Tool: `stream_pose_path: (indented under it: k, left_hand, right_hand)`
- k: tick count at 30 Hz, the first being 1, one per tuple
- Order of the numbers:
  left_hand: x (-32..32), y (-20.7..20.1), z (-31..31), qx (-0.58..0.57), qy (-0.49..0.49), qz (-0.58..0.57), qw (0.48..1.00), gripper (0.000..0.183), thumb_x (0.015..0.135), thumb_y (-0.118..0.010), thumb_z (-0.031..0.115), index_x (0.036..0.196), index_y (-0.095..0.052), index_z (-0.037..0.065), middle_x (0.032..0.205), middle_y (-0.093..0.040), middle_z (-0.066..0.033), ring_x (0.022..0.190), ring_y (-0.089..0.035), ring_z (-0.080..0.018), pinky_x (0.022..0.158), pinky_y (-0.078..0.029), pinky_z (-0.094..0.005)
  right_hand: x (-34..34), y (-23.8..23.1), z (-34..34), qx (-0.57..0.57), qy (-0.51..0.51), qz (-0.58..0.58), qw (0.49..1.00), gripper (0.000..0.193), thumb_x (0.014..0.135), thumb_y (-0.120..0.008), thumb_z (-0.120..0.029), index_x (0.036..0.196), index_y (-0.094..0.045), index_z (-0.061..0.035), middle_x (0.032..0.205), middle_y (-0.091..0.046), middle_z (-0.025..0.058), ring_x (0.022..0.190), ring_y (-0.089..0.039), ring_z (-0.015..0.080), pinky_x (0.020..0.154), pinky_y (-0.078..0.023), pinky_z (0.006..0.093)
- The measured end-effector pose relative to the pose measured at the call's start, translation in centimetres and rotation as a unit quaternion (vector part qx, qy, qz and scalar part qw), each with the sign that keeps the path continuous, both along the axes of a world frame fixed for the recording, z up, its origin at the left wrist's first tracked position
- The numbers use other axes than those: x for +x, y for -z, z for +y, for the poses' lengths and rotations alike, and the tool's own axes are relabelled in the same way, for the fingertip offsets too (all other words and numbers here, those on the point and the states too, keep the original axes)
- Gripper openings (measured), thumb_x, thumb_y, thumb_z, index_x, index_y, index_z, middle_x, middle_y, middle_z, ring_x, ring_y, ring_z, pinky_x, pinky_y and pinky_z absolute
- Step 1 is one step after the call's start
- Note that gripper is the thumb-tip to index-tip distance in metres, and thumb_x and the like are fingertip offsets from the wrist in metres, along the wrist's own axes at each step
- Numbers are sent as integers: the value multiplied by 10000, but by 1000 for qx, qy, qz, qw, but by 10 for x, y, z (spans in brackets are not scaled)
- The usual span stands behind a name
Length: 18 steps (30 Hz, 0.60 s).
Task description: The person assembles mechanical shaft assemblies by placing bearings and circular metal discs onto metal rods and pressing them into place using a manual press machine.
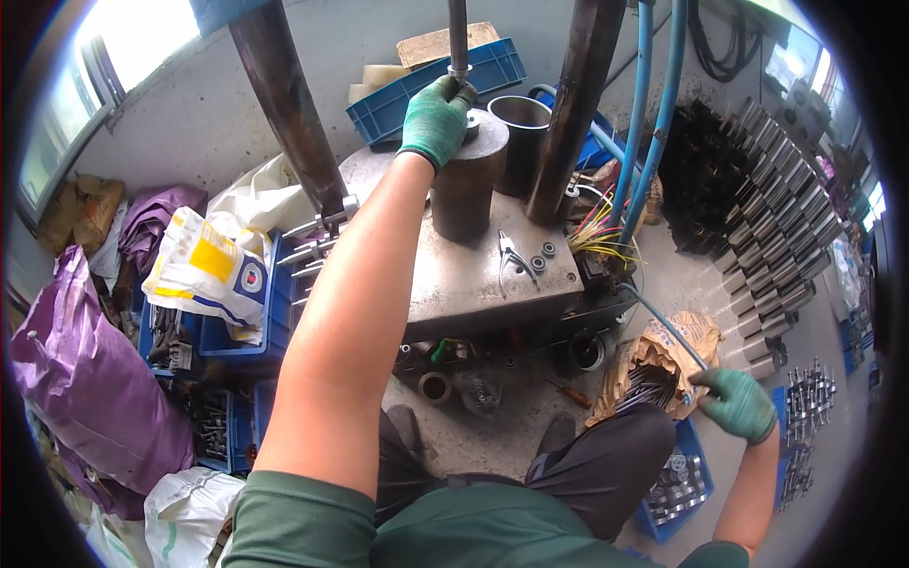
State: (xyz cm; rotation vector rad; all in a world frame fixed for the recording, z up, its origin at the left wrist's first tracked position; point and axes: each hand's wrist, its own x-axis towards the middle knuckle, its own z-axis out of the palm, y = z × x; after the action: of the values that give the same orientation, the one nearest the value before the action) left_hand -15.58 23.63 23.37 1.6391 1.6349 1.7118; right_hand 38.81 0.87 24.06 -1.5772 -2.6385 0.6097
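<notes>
My left hand [437,121], in a green glove, reaches up to the press. Its fingers are closed around a slim metal part, mostly hidden by the glove, just below the collar at the foot of the upright steel rod [458,36]. Under that hand stands a thick steel cylinder [466,194] on the press bed [431,293]. My right hand [741,404], also gloved, is low on the right, closed on the end of a long thin lever [666,325] that slants from the press. Circlip pliers [512,257] and small bearings [538,263] lie on the bed.
Dark steel columns [289,104] flank the cylinder; blue hoses [653,123] and loose coloured wires [598,227] run at the right. A torn paper sack [689,331] of metal rods lies by my knee. Stacked metal tubes [781,208] stand far right; a blue crate [275,312] sits left.
</notes>
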Motion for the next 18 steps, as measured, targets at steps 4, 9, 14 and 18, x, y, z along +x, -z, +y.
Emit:
stream_pose_path:
  k: [4,9,14,18]
  left_hand:
    - [0,0,3,5,13,-12,1000,245,1043,-673,223,1191,-743,40,991,-769,-168,850,-703,-260,834,-544,-368]
    - [-2,1,0,6,13,-17,1000,233,1042,-674,219,1178,-748,46,924,-756,-127,780,-668,-193,778,-534,-343]
    - [0,2,0,17,9,-35,999,254,1021,-700,228,1191,-744,45,937,-766,-130,782,-680,-198,780,-544,-338]
    - [-5,3,2,24,-1,-25,999,281,1009,-717,239,1209,-734,43,934,-765,-119,789,-684,-186,779,-549,-332]
  right_hand:
    - [-17,28,-32,-6,8,-25,1000,271,831,-702,-238,1007,-793,-53,952,-760,190,899,-745,384,831,-599,460]
    - [-15,17,-22,55,23,4,998,251,847,-702,-189,1016,-778,-20,975,-759,198,898,-745,385,836,-600,447]
    - [-21,5,-14,89,50,49,994,245,843,-696,-148,1021,-768,3,1002,-759,208,897,-743,387,843,-601,446]
    - [-16,15,-19,95,0,19,995,227,852,-694,-174,989,-783,-16,968,-761,194,882,-741,387,833,-601,456]
